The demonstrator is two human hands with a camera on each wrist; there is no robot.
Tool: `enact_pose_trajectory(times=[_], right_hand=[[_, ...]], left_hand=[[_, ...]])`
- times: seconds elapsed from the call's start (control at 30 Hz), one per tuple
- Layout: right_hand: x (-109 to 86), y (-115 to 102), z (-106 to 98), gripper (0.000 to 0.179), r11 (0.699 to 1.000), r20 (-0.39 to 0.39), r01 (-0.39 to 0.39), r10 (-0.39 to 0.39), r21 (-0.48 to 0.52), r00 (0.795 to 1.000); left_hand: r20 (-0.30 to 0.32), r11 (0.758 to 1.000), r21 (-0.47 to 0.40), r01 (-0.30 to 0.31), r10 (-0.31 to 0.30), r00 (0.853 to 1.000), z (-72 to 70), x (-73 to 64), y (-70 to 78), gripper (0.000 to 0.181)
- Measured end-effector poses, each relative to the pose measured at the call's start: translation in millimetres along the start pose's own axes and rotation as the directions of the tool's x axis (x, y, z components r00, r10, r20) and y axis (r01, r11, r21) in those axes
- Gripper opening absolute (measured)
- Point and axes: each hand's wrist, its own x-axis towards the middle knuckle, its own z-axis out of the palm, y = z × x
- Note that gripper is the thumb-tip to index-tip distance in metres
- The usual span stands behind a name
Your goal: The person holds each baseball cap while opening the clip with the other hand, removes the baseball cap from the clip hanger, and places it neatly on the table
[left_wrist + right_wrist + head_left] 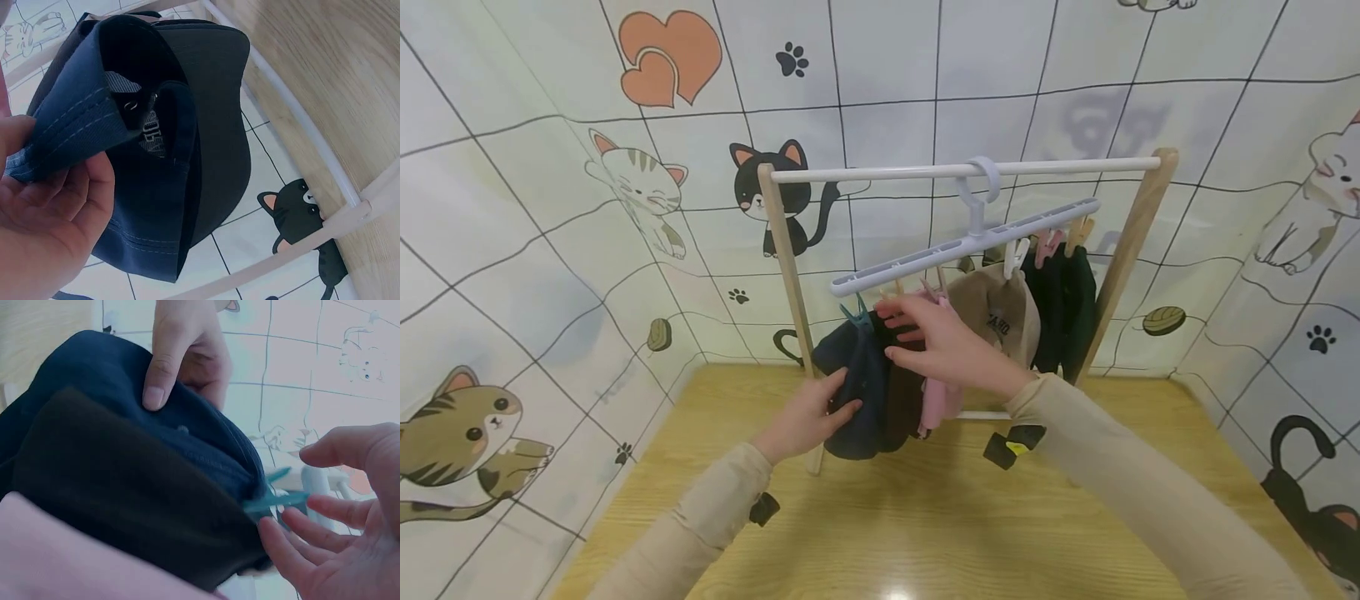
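A navy cap [865, 408] hangs by a teal clothespin [857, 312] from the low left end of a tilted pale hanger [917, 260]. My left hand [808, 417] pinches the cap's edge between thumb and fingers. In the left wrist view that edge is folded up, with the inside of the navy cap [75, 119] exposed. Beside the clothespin, my right hand [951, 337] has its fingers spread and holds nothing. Its fingertips come close to the teal clothespin [275, 501] in the right wrist view. A dark brown cap [904, 408] hangs right behind the navy one.
A pink item [936, 404], a beige cap [985, 312] with lettering and dark green items [1078, 292] hang farther right from clothespins. The hanger hooks over the white bar [880, 173] of a wooden rack, which stands on a wood-grain table [895, 517] before a cat-print backdrop.
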Motion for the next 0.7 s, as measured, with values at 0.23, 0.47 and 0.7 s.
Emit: enact_pose_trajectory(times=[0.23, 0.47, 0.7], right_hand=[[16.4, -5, 17, 0.059, 0.999, -0.057, -0.034, 0.035, 0.024, 0.998], [21.9, -10, 33, 0.059, 0.987, -0.150, -0.099, 0.117, 0.125, 0.982], [27.0, -11, 51, 0.054, 0.968, -0.297, -0.116, 0.181, 0.225, 0.937]], left_hand=[[0.016, 0.999, -0.010, -0.030, 0.030, 0.999, 0.8, -1.3, 7.0, 0.015], [0.014, 0.997, -0.021, -0.070, 0.070, 0.997, 3.0, -2.3, 14.4, 0.016], [-0.024, 0.991, 0.052, -0.123, 0.124, 0.992, 5.3, -0.7, 21.6, 0.012]])
